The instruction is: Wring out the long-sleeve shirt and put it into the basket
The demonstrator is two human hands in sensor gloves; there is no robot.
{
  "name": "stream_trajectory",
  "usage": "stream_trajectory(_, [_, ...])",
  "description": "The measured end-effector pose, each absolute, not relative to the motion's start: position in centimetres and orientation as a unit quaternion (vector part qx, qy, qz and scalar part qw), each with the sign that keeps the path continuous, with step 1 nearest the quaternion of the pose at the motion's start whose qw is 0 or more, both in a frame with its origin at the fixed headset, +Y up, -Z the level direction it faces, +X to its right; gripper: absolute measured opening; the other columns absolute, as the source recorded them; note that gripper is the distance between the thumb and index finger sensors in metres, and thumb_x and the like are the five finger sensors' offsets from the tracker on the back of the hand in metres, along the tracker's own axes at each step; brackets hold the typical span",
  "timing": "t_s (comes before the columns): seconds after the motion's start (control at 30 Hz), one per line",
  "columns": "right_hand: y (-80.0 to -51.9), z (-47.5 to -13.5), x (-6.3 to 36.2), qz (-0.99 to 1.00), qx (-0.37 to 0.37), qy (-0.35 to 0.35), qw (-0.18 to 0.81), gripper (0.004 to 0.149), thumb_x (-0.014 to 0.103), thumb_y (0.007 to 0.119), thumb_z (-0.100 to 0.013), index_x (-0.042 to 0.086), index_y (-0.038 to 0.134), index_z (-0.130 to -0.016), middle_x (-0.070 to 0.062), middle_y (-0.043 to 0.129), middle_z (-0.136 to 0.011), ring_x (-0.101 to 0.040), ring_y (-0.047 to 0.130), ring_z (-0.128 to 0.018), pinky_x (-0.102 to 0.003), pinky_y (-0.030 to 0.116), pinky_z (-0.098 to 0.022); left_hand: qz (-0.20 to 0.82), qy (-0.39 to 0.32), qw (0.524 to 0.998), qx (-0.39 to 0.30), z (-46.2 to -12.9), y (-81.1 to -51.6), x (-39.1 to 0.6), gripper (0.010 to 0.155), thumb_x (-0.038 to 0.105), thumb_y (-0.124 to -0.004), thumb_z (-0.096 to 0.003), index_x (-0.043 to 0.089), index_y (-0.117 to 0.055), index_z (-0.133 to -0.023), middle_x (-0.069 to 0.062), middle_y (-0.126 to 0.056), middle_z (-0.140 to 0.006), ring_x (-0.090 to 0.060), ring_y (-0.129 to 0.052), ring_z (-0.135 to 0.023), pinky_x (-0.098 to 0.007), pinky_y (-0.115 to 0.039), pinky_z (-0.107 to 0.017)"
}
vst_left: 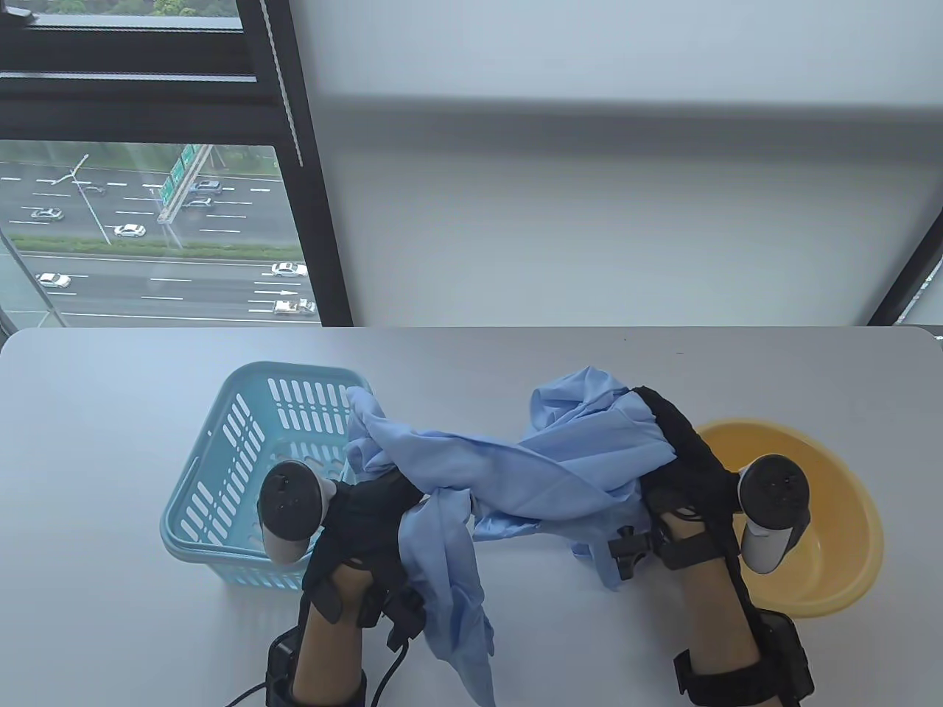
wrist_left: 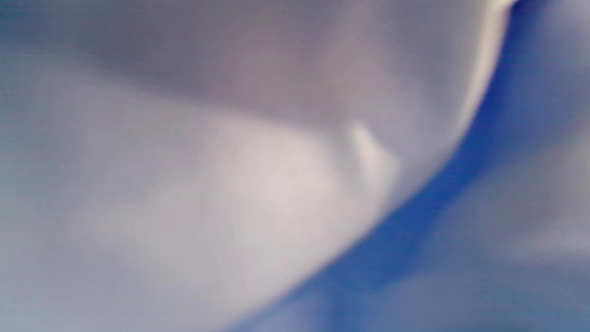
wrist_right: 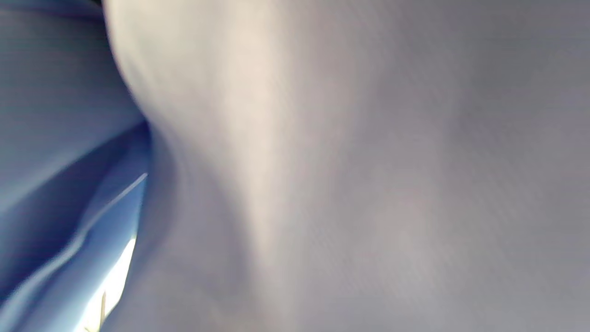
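- Table view: the pale grey table (vst_left: 110,442) runs up to a white wall, with a dark-framed window (vst_left: 147,184) at far left looking onto a highway. The light blue shirt (vst_left: 516,471) is stretched above the table between both hands. The left hand (vst_left: 368,515) has its grip closed round one end beside the blue basket (vst_left: 221,456); the right hand (vst_left: 678,456) grips the other end beside the yellow basin (vst_left: 825,515).
- Left wrist view: only blurred blue shirt cloth (wrist_left: 461,230), close against the lens.
- Right wrist view: blurred shirt folds (wrist_right: 69,161) likewise; no fingers show.
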State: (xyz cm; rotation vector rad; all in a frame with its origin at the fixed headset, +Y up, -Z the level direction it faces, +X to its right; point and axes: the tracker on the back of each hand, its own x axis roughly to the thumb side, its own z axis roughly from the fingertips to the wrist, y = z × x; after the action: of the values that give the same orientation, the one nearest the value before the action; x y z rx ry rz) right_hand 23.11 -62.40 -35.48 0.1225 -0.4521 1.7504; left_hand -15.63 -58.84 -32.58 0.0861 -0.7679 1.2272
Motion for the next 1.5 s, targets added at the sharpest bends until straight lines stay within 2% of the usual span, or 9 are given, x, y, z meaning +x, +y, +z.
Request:
stream_trajectory(0.2, [-62.0, -35.0, 25.7, 0.749, 0.016, -0.232, 0.62, 0.047, 0.042, 0.085, -0.057, 0.023, 0.073, -0.099, -0.008, 0.091, -0.088, -0.013, 0.108, -0.047, -0.04, 0.086, -0.052, 0.531, -0.282, 0.799, -0.008, -33.7, -60.2, -17.3, 0.056, 0.051, -0.086, -0.0575, 0.026, -0.075, -0.107, -0.012, -0.084, -0.108, -0.043, -0.078, -0.096, -0.066, -0.05, -0.073])
stream_trajectory(0.5, [-60.1, -33.4, 26.4, 0.792, 0.005, -0.311, 0.525, 0.047, 0.042, 0.085, -0.057, 0.023, 0.073, -0.099, -0.007, 0.09, -0.089, -0.014, 0.107, -0.049, -0.041, 0.084, -0.054, 0.58, -0.274, 0.766, 0.05, -33.0, -59.5, -18.8, 0.051, 0.054, -0.081, -0.06, 0.023, -0.083, -0.1, -0.008, -0.093, -0.097, -0.039, -0.087, -0.087, -0.062, -0.057, -0.072])
stream_trajectory(0.67, [-58.9, -32.5, 24.2, 0.81, 0.05, -0.311, 0.495, 0.048, 0.043, 0.085, -0.058, 0.025, 0.072, -0.1, -0.006, 0.088, -0.091, -0.013, 0.106, -0.051, -0.04, 0.083, -0.056, 0.525, -0.319, 0.787, 0.048, -32.1, -58.7, -14.9, 0.086, 0.064, -0.086, -0.0561, 0.021, -0.043, -0.118, -0.015, -0.043, -0.125, -0.045, -0.045, -0.11, -0.065, -0.036, -0.077])
stream_trajectory(0.8, [-57.8, -31.5, 21.7, 0.815, 0.114, -0.287, 0.49, 0.048, 0.044, 0.084, -0.059, 0.026, 0.07, -0.101, -0.004, 0.086, -0.094, -0.013, 0.106, -0.055, -0.04, 0.082, -0.059, 0.44, -0.344, 0.829, 0.036, -32.0, -59.4, -10.6, 0.115, 0.07, -0.091, -0.0512, 0.015, -0.013, -0.116, -0.019, -0.004, -0.122, -0.049, -0.012, -0.109, -0.064, -0.018, -0.075])
stream_trajectory(0.97, [-56.3, -29.8, 18.3, 0.794, 0.232, -0.263, 0.496, 0.049, 0.043, 0.085, -0.058, 0.028, 0.069, -0.102, -0.003, 0.085, -0.096, -0.015, 0.105, -0.058, -0.041, 0.079, -0.062, 0.409, -0.357, 0.84, 0.02, -32.5, -61.1, -7.6, 0.137, 0.07, -0.099, -0.0435, 0.01, 0.007, -0.107, -0.025, 0.006, -0.117, -0.054, -0.003, -0.105, -0.065, -0.012, -0.072])
stream_trajectory(1.03, [-56.0, -29.1, 16.6, 0.777, 0.287, -0.235, 0.508, 0.051, 0.043, 0.086, -0.057, 0.029, 0.068, -0.103, -0.003, 0.084, -0.098, -0.016, 0.104, -0.061, -0.042, 0.078, -0.064, 0.41, -0.365, 0.835, 0.038, -32.7, -61.7, -7.0, 0.139, 0.068, -0.101, -0.042, 0.011, 0.008, -0.106, -0.025, 0.003, -0.118, -0.054, -0.005, -0.106, -0.065, -0.012, -0.071])
stream_trajectory(1.13, [-56.0, -28.7, 15.0, 0.759, 0.332, -0.201, 0.523, 0.052, 0.041, 0.087, -0.057, 0.029, 0.067, -0.103, -0.003, 0.082, -0.099, -0.017, 0.103, -0.063, -0.042, 0.077, -0.066, 0.421, -0.364, 0.826, 0.089, -32.5, -61.8, -6.7, 0.129, 0.065, -0.103, -0.0415, 0.014, -0.009, -0.113, -0.017, -0.032, -0.124, -0.048, -0.03, -0.112, -0.066, -0.017, -0.072])
stream_trajectory(1.27, [-56.2, -28.7, 14.6, 0.747, 0.349, -0.178, 0.536, 0.055, 0.042, 0.087, -0.057, 0.029, 0.064, -0.105, -0.004, 0.08, -0.101, -0.016, 0.101, -0.066, -0.042, 0.075, -0.068, 0.458, -0.335, 0.802, 0.187, -32.3, -61.8, -7.5, 0.085, 0.058, -0.105, -0.0419, 0.025, -0.063, -0.107, 0.003, -0.093, -0.093, -0.028, -0.089, -0.092, -0.066, -0.04, -0.075])
stream_trajectory(1.5, [-55.5, -28.9, 15.4, 0.755, 0.404, -0.137, 0.497, 0.068, 0.044, 0.087, -0.057, 0.031, 0.05, -0.113, -0.003, 0.065, -0.114, -0.025, 0.087, -0.089, -0.053, 0.063, -0.075, 0.477, -0.302, 0.791, 0.236, -31.9, -60.7, -9.5, 0.067, 0.051, -0.107, -0.043, 0.026, -0.077, -0.097, 0.007, -0.103, -0.076, -0.024, -0.1, -0.076, -0.063, -0.051, -0.075])
